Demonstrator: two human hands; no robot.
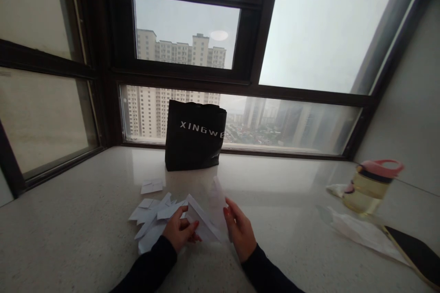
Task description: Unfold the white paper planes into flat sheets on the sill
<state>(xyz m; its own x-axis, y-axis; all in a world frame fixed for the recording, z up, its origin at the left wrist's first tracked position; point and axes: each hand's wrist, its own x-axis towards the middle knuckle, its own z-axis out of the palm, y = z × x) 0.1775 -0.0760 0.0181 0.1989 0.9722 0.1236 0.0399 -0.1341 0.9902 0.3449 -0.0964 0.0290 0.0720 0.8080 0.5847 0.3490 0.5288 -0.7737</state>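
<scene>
A folded white paper point(202, 222) is pinched between the thumb and fingers of my left hand point(181, 230), near the middle of the counter. Just to its right, my right hand point(239, 228) holds a thin, pale strip of paper point(217, 199) that stands up from its fingertips. Left of and partly behind my left hand lies a loose pile of folded white papers point(151, 219). One more small folded paper point(151, 186) rests beyond the pile.
A black bag point(194, 137) stands on the pale counter point(292, 247) by the window. To the right are a bottle with a pink lid point(369, 187), crumpled white tissue or plastic point(364, 231) and a dark phone point(414, 249).
</scene>
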